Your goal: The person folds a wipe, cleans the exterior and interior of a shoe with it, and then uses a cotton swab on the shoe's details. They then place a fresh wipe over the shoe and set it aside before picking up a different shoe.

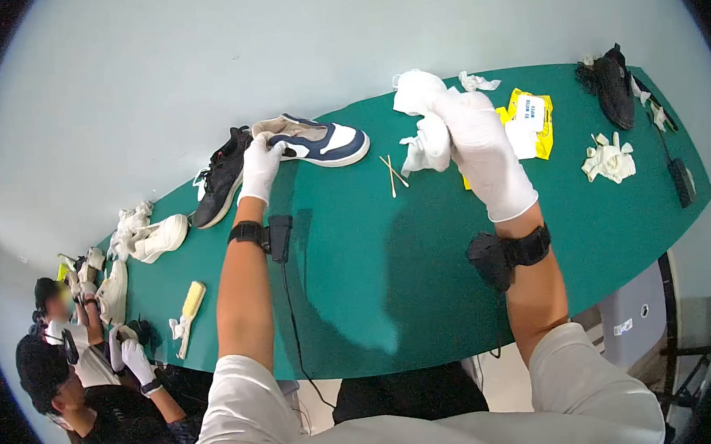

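Note:
My left hand, in a white glove, grips the heel end of a navy and white sneaker that lies on its sole with the toe pointing right. The fingers are closed on the shoe's collar. My right hand, also gloved in white, is closed around a crumpled white wipe that hangs to the left of its fingers. Just beyond it lies another white bundle. Two cotton swabs rest crossed on the table between my hands. A yellow pack of wipes sits partly behind my right hand.
On the green table, a black sneaker, white shoes and a brush lie left. To the right are a black shoe and crumpled gloves. Co-workers work at the far left. A cable trails from my left wrist.

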A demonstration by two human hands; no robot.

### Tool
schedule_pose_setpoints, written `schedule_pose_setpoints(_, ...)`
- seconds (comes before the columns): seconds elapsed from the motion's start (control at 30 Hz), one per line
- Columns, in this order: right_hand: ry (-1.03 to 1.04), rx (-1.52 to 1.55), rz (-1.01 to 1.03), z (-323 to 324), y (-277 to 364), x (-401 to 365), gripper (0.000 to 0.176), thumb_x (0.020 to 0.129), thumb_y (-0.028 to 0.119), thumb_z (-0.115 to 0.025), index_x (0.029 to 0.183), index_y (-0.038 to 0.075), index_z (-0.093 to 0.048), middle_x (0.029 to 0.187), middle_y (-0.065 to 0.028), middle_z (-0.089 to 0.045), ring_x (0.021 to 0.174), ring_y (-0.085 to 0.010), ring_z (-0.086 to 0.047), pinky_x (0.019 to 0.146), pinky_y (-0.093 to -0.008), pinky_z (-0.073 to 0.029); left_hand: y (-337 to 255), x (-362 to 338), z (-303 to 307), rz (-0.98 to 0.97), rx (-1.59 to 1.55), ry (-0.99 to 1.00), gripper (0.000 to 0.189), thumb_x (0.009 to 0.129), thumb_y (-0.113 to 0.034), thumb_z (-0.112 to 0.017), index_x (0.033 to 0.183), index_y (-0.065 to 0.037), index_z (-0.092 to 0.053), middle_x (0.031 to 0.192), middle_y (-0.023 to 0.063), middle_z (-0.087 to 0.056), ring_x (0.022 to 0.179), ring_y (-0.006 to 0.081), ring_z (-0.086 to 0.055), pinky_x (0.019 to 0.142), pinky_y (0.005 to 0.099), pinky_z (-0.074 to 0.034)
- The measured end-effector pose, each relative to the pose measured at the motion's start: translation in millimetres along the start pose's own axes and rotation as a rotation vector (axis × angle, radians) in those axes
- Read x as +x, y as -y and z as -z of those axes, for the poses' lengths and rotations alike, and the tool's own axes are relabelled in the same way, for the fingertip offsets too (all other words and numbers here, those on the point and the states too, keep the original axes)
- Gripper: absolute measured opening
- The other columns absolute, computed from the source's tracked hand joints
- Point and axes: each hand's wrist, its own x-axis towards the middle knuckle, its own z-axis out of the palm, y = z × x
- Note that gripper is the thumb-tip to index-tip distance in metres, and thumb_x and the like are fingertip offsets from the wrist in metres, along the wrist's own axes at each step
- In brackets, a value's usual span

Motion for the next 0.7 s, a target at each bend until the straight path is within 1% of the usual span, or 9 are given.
schedule_pose_setpoints(0.1, 0.024, -0.002, -0.035, -1.1, 2.7, -1.8, 0.014, 0.095, 0.017, -0.061, 0.087, 0.006, -0.064, 0.074, -0.0007, -0.062, 0.066, -0.0078, -0.059, 0.058, -0.0242, -0.045, -27.2, -42.7, 12.5, -0.064, -0.045, -0.075, 0.027, 0.088, -0.018, -0.073, 0.106, 0.001, -0.067, 0.085, 0.0159, -0.07, 0.076, 0.0255, -0.067, 0.072, 0.0363, -0.053)
schedule_pose_setpoints(0.17, 0.052, -0.109, 0.036, 0.8, 3.4, 0.5, 0.021, 0.096, 0.02, -0.06, 0.083, 0.005, -0.065, 0.067, -0.0014, -0.06, 0.062, -0.0087, -0.057, 0.058, -0.025, -0.044, -44.8, -89.1, 20.5, -0.303, 0.095, -0.244, 0.027, 0.088, -0.019, -0.074, 0.105, 0.001, -0.066, 0.078, 0.0149, -0.067, 0.069, 0.0238, -0.064, 0.068, 0.036, -0.052)
schedule_pose_setpoints(0.3, 0.193, -0.32, 0.137, -11.4, -20.8, 1.5, 0.033, 0.099, 0.022, -0.059, 0.074, 0.003, -0.067, 0.057, -0.0024, -0.056, 0.055, -0.0109, -0.054, 0.058, -0.0269, -0.044, -66.9, -193.0, 48.1, -0.025, 0.16, -0.186, 0.028, 0.088, -0.021, -0.075, 0.101, 0.001, -0.064, 0.081, 0.0165, -0.067, 0.068, 0.0287, -0.063, 0.066, 0.0373, -0.051)
schedule_pose_setpoints(0.33, 0.268, -0.324, 0.127, -16.3, -29.5, 2.2, 0.035, 0.098, 0.022, -0.06, 0.069, 0.003, -0.067, 0.055, -0.0024, -0.055, 0.054, -0.0113, -0.054, 0.058, -0.0272, -0.044, -78.1, -221.9, 52.2, -0.136, 0.232, -0.217, 0.027, 0.089, -0.023, -0.075, 0.1, -0.001, -0.063, 0.084, 0.0193, -0.068, 0.075, 0.0316, -0.068, 0.068, 0.0386, -0.053)
schedule_pose_setpoints(0.37, 0.277, -0.293, -0.073, -28.3, -22.2, -2.6, 0.042, 0.096, 0.023, -0.063, 0.058, 0.004, -0.064, 0.053, -0.0027, -0.057, 0.053, -0.0114, -0.054, 0.056, -0.0275, -0.043, -74.0, -250.2, 56.0, -0.075, 0.275, -0.132, 0.028, 0.089, -0.022, -0.075, 0.104, -0.003, -0.062, 0.089, 0.0208, -0.069, 0.082, 0.0343, -0.07, 0.071, 0.0407, -0.055)
schedule_pose_setpoints(0.53, 0.357, -0.705, -0.262, -43.2, -69.3, -34.8, 0.042, 0.094, 0.031, -0.066, 0.068, -0.001, -0.065, 0.057, -0.012, -0.059, 0.051, -0.0162, -0.056, 0.052, -0.0332, -0.044, -95.7, -332.7, 74.1, -0.218, 0.387, -0.157, 0.039, 0.082, -0.017, -0.08, 0.116, -0.008, -0.063, 0.096, 0.012, -0.069, 0.08, 0.0306, -0.068, 0.071, 0.0393, -0.056)
schedule_pose_setpoints(0.57, 0.383, -0.812, -0.262, -46.7, -74.3, -41.7, 0.042, 0.094, 0.033, -0.065, 0.07, -0.002, -0.065, 0.059, -0.0161, -0.058, 0.05, -0.0189, -0.057, 0.053, -0.0355, -0.046, -88.6, -333.2, 79.4, -0.297, 0.413, -0.177, 0.053, 0.076, -0.018, -0.083, 0.123, -0.009, -0.062, 0.109, 0.0111, -0.066, 0.098, 0.0309, -0.064, 0.084, 0.0427, -0.053)
schedule_pose_setpoints(0.6, 0.305, -0.936, 0.288, -42.8, -105.8, -40.7, 0.047, 0.094, 0.036, -0.065, 0.067, -0.003, -0.064, 0.056, -0.0155, -0.057, 0.049, -0.0217, -0.058, 0.051, -0.0371, -0.045, -96.7, -332.1, 86.5, -0.238, 0.509, -0.148, 0.062, 0.074, -0.022, -0.085, 0.128, -0.008, -0.059, 0.121, 0.0148, -0.061, 0.113, 0.034, -0.058, 0.095, 0.0443, -0.048)
schedule_pose_setpoints(0.7, 0.237, -0.702, -0.16, -52.2, -114.9, -38.9, 0.05, 0.095, 0.036, -0.062, 0.063, -0.003, -0.062, 0.053, -0.0153, -0.056, 0.048, -0.0239, -0.06, 0.052, -0.0384, -0.045, -119.0, -318.6, 99.7, -0.103, 0.624, -0.12, 0.098, 0.065, -0.037, -0.088, 0.146, -0.005, -0.043, 0.143, 0.0194, -0.049, 0.136, 0.0396, -0.043, 0.114, 0.0477, -0.032)
